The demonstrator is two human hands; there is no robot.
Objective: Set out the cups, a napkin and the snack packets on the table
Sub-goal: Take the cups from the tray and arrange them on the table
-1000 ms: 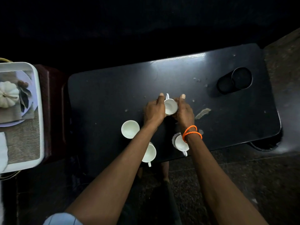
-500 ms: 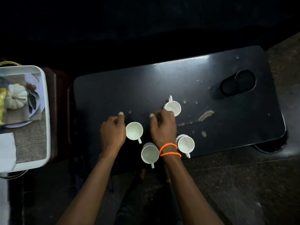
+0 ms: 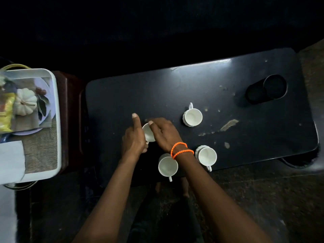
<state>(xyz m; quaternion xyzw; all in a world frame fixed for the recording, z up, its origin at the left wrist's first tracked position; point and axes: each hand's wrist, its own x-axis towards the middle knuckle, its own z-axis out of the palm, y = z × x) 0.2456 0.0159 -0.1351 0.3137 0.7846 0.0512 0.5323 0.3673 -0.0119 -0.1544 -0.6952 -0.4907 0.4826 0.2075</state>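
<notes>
Still on the cups. Both hands on the 4th cup [image 3: 148,133], mid-left of the tabletop [image 3: 122,95]: left hand [image 3: 134,141] wrapped round its side w/ forefinger sticking up, right hand [image 3: 164,133] pinching the rim. It's small, white, tilted. Other 3 cups stand upright to the right. Next: set it down level, then reach to the tray [image 3: 57,120] for napkin & snack packets [image 3: 6,111].

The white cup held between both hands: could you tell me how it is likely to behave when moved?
The white cup looks glazed and rigid, so probably smooth and breakable if knocked against the table. It sits tilted between the left hand and right hand, so it could tip if released.
</notes>
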